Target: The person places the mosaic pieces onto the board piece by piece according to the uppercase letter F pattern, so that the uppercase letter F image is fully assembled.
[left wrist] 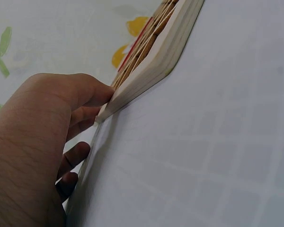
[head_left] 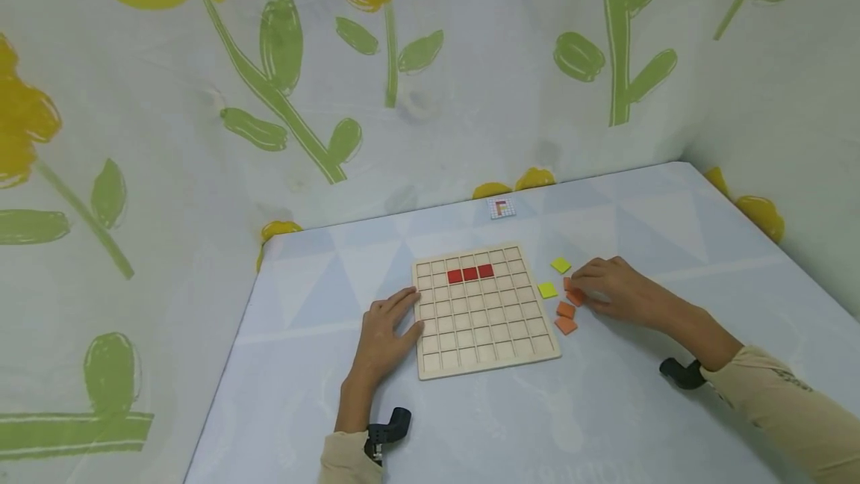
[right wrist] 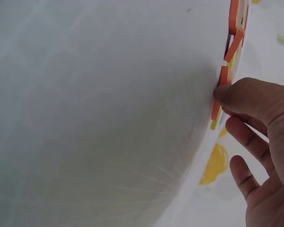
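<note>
Currently, left hand (head_left: 385, 338): spread against the board (head_left: 482, 336)
Right hand (head_left: 617, 291): pinching an orange tile (head_left: 575, 298)
Nearby tiles (head_left: 566, 310): could scatter if brushed

left grip (head_left: 387, 331) | loosely spread | right grip (head_left: 614, 292) | apparently pinching, partly hidden

Flat gridded board (head_left: 485, 317), three red tiles (head_left: 470, 273) in one of its rows, orange tiles (head_left: 566, 310) and yellow tiles (head_left: 547, 290) loose alongside

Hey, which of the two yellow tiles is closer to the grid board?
The yellow tile nearer the person: it lies right beside the grid board's right edge, while the other yellow tile sits farther back with a wider gap.
</note>
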`<state>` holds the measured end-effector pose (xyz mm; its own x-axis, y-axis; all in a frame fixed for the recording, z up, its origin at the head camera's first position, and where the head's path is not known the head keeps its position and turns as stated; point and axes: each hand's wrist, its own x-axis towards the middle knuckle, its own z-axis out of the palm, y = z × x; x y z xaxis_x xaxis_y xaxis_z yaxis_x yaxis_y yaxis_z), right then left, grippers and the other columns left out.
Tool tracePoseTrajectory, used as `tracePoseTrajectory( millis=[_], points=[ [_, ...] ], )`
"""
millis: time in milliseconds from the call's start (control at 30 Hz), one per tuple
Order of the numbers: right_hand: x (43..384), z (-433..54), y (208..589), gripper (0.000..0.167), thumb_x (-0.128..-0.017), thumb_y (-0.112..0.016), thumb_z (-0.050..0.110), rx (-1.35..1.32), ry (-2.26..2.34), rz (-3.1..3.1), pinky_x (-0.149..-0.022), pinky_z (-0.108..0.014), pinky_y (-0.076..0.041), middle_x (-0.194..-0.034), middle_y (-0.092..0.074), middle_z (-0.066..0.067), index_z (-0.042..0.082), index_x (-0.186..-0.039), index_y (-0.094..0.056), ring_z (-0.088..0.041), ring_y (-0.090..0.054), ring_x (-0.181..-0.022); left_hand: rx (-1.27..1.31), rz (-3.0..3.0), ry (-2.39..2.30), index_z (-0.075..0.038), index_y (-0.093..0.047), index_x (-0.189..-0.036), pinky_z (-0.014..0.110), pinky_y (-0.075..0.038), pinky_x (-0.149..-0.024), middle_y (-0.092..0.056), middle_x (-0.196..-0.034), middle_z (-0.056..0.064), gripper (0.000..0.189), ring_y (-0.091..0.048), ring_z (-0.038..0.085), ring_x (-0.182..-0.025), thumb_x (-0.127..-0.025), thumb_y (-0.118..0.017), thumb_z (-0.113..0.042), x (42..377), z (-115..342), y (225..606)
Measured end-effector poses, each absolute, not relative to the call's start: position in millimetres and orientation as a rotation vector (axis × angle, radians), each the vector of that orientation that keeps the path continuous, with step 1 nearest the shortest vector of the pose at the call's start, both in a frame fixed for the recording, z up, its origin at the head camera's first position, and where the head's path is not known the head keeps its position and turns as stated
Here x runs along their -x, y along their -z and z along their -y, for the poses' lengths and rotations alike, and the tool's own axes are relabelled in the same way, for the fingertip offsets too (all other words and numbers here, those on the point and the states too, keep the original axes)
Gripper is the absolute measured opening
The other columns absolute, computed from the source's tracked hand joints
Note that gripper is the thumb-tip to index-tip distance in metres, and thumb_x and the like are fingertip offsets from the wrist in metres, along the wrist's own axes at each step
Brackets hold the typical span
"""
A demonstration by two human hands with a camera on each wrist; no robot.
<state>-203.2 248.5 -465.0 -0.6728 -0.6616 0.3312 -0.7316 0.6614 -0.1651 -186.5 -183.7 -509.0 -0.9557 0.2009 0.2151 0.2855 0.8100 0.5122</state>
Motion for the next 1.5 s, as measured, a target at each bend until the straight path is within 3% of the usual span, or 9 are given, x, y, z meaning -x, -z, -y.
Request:
tracePoseTrajectory(
  millis=[267, 1500],
  points=[
    [202, -248, 460, 0.034, -0.065, -0.091, 0.001, -1.069, -0.479, 2.555, -0.075, -0.044, -0.044, -0.1, -0.07, 0.001, 0.016, -0.091, -0.075, -0.022, -0.063, -0.096, 0.399, 2.865, 0.843, -0.024, -0.058, -0.143, 0.049, -0.033, -0.105, -0.049, -0.15, -0.01, 0.053, -0.048, 0.022, -0.122, -0.092, -0.064, -0.035, 187, 184, 505],
    [221, -177, 434, 0.02, -0.078, -0.085, 0.009, -0.99, -0.725, 2.626, -0.086, -0.045, -0.039, -0.102, -0.07, 0.002, 0.015, -0.095, -0.075, -0.022, -0.06, -0.102, 0.425, 2.859, 0.817, -0.022, -0.058, -0.143, 0.049, -0.035, -0.103, -0.049, -0.15, -0.009, 0.052, -0.049, 0.022, -0.122, -0.093, -0.064, -0.036, 185, 188, 503]
  ],
)
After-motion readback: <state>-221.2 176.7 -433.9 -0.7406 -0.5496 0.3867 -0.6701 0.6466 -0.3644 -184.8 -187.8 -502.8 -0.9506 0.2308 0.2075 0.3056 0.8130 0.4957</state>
